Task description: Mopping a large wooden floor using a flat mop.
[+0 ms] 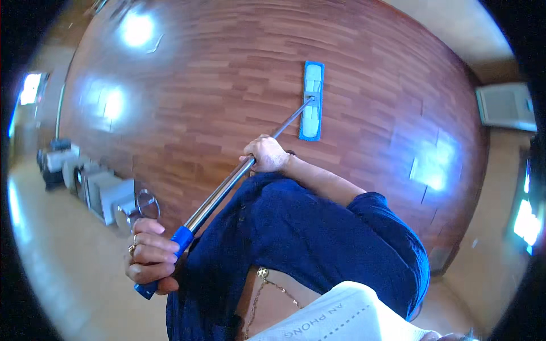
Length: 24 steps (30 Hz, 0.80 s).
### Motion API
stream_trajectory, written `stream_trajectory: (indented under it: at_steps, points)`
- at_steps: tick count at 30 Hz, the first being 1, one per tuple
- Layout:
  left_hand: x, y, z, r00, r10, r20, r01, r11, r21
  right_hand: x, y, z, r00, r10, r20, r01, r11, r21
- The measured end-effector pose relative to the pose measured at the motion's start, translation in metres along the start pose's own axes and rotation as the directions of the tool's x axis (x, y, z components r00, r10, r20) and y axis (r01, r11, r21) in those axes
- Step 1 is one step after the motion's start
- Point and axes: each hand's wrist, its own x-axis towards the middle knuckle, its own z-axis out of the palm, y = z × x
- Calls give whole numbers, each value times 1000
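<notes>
Head view — both hands, left hand (149, 258) & right hand (267, 154), fists tight round mop handle (227, 186) — mop pad (312, 101) flat on wood floor (227, 74)

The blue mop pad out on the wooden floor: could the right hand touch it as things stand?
Probably not. The right hand grips the metal pole partway up, and the mop pad lies well beyond it at the pole's far end.

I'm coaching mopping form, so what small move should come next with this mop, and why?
Probably a short pull of the flat mop head back toward the body. It lies flat on the wooden floor at the far end of the metal pole, well out ahead. The right hand grips mid-pole and the left hand the blue end grip, so both can draw it in.
</notes>
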Motion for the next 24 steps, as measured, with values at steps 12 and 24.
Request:
stream_trajectory:
  at_steps: [12, 24]
  points:
    - [95, -119, 51, 949, -26, 316, 191, 842, -505, -113, 19, -29, 665, 500, -554, -582, 813, 35]
    - [126, -116, 90, 655, 207, 726, 466, 646, -604, -205, -16, 50, 221, 545, -809, -715, 654, 246]
